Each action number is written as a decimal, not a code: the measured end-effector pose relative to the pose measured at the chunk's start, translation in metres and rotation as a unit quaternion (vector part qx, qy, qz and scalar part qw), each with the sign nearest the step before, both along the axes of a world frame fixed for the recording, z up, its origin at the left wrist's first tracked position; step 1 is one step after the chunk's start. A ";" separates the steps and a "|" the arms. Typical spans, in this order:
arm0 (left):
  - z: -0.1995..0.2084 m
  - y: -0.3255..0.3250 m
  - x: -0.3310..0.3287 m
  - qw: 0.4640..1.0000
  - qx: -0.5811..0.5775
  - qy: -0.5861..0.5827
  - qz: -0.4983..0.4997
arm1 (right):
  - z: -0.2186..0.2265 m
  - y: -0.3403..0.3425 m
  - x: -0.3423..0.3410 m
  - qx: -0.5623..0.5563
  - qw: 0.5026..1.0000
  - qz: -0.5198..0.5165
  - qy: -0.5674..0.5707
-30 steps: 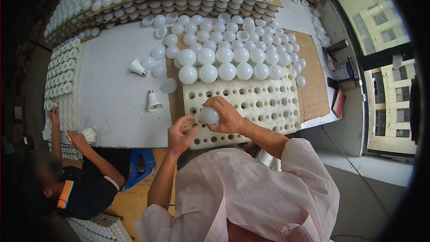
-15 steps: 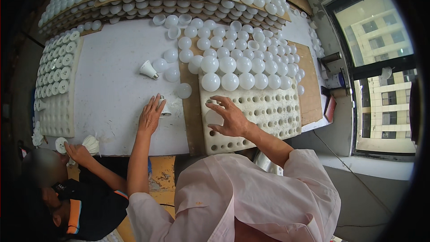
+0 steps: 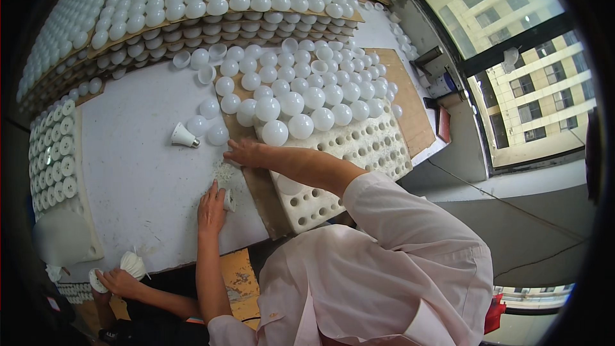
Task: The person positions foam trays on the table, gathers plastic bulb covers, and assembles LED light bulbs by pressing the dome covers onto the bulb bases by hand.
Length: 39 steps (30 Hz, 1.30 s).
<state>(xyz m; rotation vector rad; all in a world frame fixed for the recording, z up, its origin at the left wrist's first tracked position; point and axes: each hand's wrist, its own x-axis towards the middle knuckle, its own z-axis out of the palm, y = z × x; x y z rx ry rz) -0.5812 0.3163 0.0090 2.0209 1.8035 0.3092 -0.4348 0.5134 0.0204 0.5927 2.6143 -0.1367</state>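
Note:
My left hand (image 3: 211, 213) rests on the white table, its fingers closed against a white bulb housing (image 3: 229, 200) that shows only in part beside them. My right hand (image 3: 242, 152) reaches across the foam tray (image 3: 378, 147) to the tray's left side, fingers apart; what lies under its palm is hidden. Just beyond it are loose white bulb globes (image 3: 218, 134). Left of these lies another white bulb housing (image 3: 184, 136) with a metal screw cap. One white globe (image 3: 289, 184) sits in the tray near my right forearm, partly covered.
Rows of white globes (image 3: 301, 125) fill the tray's far part and the brown board behind. Stacked boards of globes (image 3: 160, 22) stand at the back. At left, a tray holds round white parts (image 3: 66, 165). A co-worker's hand (image 3: 122, 282) works at the lower left.
My right hand has moved left from the foam tray to beside the loose globes. My left hand stays at the bulb housing. The whole view has turned and shifted.

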 end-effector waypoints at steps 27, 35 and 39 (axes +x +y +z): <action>0.196 0.035 0.293 0.827 -0.172 -0.524 0.107 | 0.158 -0.031 0.363 -0.598 0.634 -0.161 0.462; 0.202 0.037 0.348 0.889 -0.175 -0.408 0.111 | 0.164 -0.028 0.408 -0.529 0.743 -0.107 0.395; 0.212 0.040 0.368 0.912 -0.190 -0.339 0.134 | 0.174 -0.031 0.418 -0.498 0.780 -0.093 0.368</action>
